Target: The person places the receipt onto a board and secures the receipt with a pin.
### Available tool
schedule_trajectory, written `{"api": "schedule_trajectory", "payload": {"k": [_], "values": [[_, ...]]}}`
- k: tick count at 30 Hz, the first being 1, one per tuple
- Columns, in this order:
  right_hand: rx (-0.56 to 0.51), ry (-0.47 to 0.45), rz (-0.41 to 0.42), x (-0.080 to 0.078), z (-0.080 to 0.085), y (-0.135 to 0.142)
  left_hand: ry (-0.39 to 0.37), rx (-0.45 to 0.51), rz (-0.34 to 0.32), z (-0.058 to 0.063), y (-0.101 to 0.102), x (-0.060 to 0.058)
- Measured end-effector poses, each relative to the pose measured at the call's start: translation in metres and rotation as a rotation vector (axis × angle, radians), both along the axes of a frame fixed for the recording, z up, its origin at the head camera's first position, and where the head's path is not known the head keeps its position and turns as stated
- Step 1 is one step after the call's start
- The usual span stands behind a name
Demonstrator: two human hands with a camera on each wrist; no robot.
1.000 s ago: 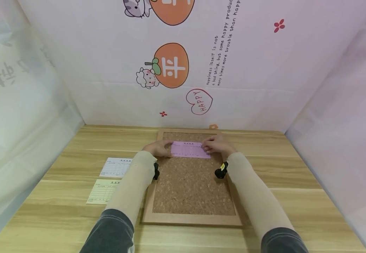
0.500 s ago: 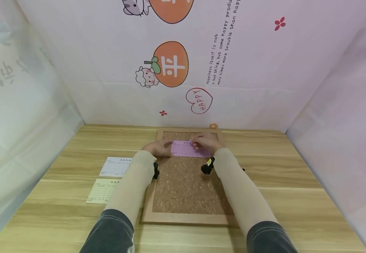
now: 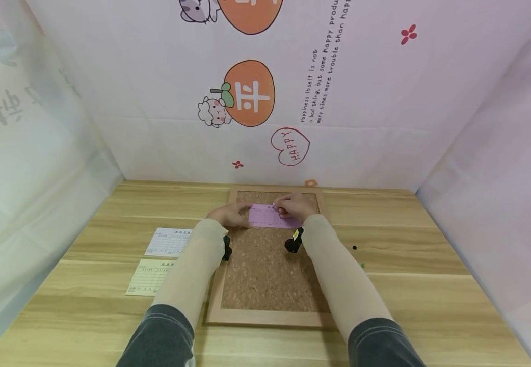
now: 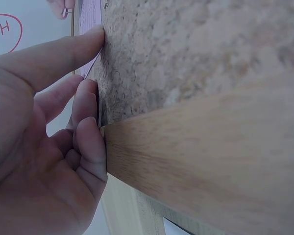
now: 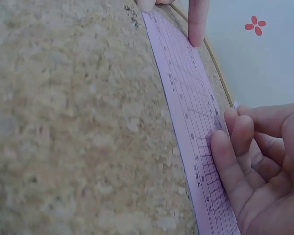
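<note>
Pale cloth (image 3: 362, 102) with printed pictures hangs behind and at both sides of a wooden tabletop (image 3: 430, 306); on the back wall are orange fruit shapes, a red heart (image 3: 290, 147) marked HAPPY and lines of slanting English text. A cork board (image 3: 272, 275) with a light wooden frame lies flat on the tabletop, its far edge near the back cloth. Across the upper part of the cork lies a pink paper slip (image 3: 263, 216) printed with a grid, its long side running left to right.

The left hand (image 3: 231, 215) is at the slip's left end, its grip spread: the thumb touches the near corner and a straight finger touches the far edge, while other fingers bend against the board's side. The right hand (image 3: 295, 206) is over the right part of the slip, its grip pinching a small pale thing (image 5: 236, 104) at the slip's far edge; it is too tiny to make out clearly. Its other fingers rest on or just above the paper; which of these, I cannot tell.

Left of the board are a white slip (image 3: 166, 242) and, nearer the person, a yellow slip (image 3: 148, 278), both partly hidden by the left sleeve (image 3: 185, 270). Beside the right sleeve (image 3: 343, 275), a tiny black thing (image 3: 354, 247) and a green one lie on the tabletop.
</note>
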State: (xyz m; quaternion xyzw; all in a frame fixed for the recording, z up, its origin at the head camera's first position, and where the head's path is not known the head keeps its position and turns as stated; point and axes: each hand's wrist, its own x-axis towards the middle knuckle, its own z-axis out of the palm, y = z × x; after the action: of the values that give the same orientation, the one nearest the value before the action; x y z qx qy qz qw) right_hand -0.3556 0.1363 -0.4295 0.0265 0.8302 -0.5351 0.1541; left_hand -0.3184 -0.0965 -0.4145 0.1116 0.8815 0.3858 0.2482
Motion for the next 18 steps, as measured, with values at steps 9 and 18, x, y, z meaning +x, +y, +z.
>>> {"api": "schedule_trajectory", "payload": {"k": [9, 18], "values": [[-0.034, -0.019, -0.056, -0.0021, -0.0069, -0.0011, -0.015, 0.025, 0.000, -0.0006, -0.0007, 0.0011], [-0.048, -0.019, -0.064, -0.0025, -0.0072, -0.0052, -0.023, 0.031, 0.005, -0.0015, -0.0008, -0.0008]]}}
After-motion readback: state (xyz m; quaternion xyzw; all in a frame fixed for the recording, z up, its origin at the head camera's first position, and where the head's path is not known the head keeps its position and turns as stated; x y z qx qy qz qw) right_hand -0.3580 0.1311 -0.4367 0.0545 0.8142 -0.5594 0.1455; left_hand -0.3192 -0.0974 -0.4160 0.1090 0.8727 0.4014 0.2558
